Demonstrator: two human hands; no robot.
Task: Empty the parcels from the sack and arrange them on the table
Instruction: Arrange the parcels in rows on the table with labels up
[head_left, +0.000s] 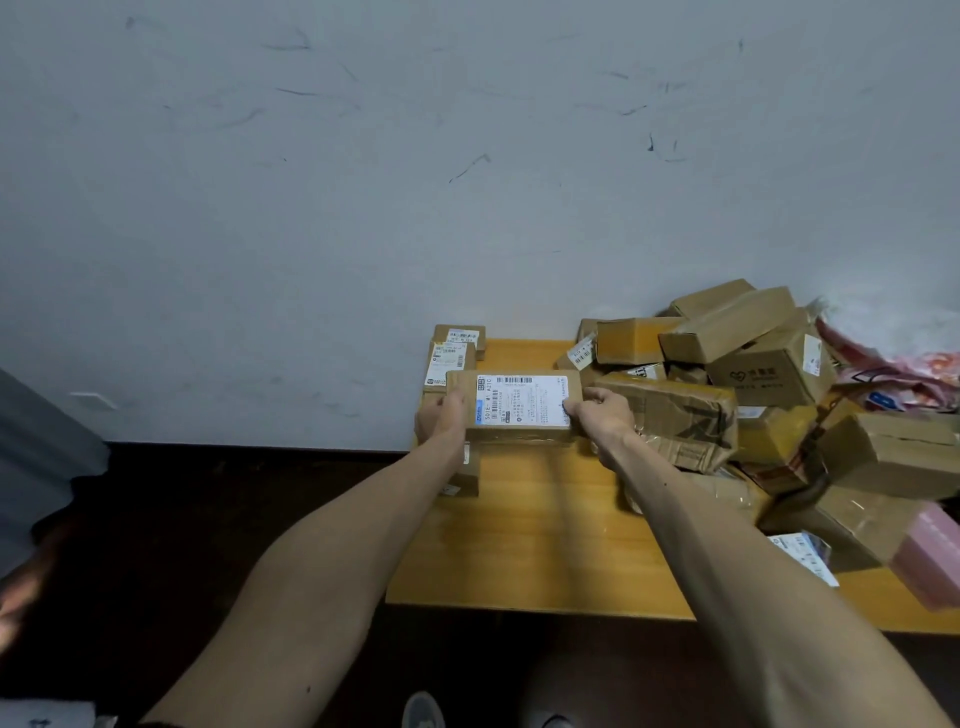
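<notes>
A flat cardboard parcel with a white shipping label (519, 405) is held over the left part of the wooden table (530, 545). My left hand (441, 418) grips its left end and my right hand (602, 415) grips its right end. Behind it, at the table's far left corner, lie two small labelled boxes (451, 358). Another small box (467, 473) sits under my left wrist. A jumbled heap of brown parcels (753, 364) covers the right side of the table. The pink and white sack (893, 364) lies crumpled behind the heap at the far right.
A scuffed grey-white wall (467, 182) rises directly behind the table. Dark floor (208, 519) lies left of and in front of the table. A pink padded parcel (930, 556) overhangs at the right edge. My shoe (423, 712) shows at the bottom.
</notes>
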